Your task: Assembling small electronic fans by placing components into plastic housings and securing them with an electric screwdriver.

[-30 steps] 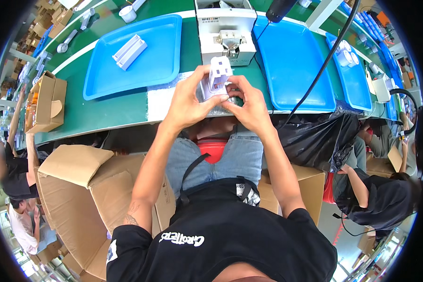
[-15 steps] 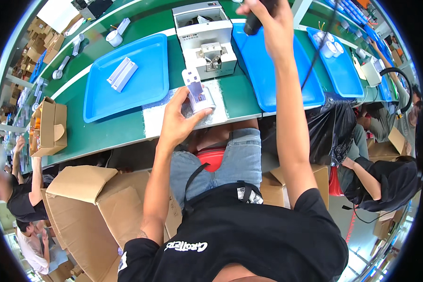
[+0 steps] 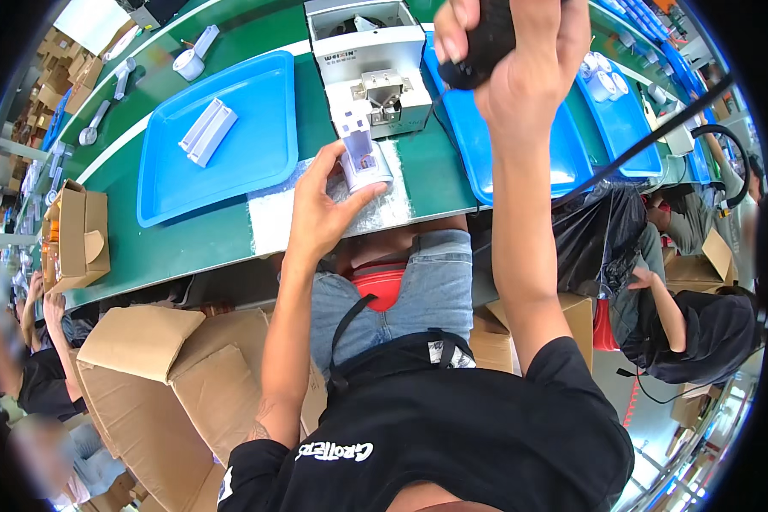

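My left hand (image 3: 322, 209) is closed around a white plastic housing (image 3: 367, 175), thumb at its near side and fingers at its left. The part has a rounded cup-like base and a flat, slotted upright arm, and rests at a pale worn mat (image 3: 269, 220) on the bench edge. Raised high at the right, my right hand (image 3: 529, 81) grips a black cylindrical tool (image 3: 484, 51) that looks like an electric screwdriver; its working tip cannot be made out. Just beyond the housing stands a white-grey bench machine (image 3: 367, 77) with a metal fixture on its front.
Left of the machine, a blue tray (image 3: 260, 171) holds white elongated parts (image 3: 208, 132). Another blue tray (image 3: 563, 162) lies under my right arm. A black cable (image 3: 648, 141) crosses at right. Cardboard boxes (image 3: 145, 341) stand beside my legs. Other people sit at both sides.
My right hand has come lower and nearer with the black tool, and the cable has swung across the right side. My left hand still holds the white housing in about the same place.
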Motion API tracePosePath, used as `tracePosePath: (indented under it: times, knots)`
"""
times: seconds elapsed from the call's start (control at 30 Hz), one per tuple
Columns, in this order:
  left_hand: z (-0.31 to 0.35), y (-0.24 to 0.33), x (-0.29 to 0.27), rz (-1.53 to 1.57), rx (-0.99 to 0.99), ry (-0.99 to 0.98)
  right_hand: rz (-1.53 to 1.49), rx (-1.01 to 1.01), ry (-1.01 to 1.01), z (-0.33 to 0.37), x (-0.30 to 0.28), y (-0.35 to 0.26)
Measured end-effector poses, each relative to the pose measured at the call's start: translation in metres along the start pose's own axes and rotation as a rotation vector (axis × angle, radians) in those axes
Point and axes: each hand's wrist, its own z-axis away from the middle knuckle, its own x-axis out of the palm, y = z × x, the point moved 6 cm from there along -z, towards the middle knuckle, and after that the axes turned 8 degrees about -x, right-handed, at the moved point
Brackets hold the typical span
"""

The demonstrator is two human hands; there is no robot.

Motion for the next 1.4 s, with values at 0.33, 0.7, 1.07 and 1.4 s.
tracePosePath:
  times: [0.33,0.7,1.07,1.4]
  knots:
    - [0.000,0.001,0.001,0.044,-0.009,-0.004,0.101,-0.216,-0.260,-0.029,0.036,0.037]
    - [0.000,-0.001,-0.004,0.004,-0.013,0.005,0.083,-0.055,-0.187,-0.013,0.028,0.027]
    - [-0.001,0.003,-0.004,-0.081,-0.022,0.036,0.119,0.059,-0.077,0.025,0.060,-0.015]
    - [0.000,0.007,-0.002,-0.038,-0.007,0.021,0.087,0.091,-0.079,0.030,0.056,0.001]
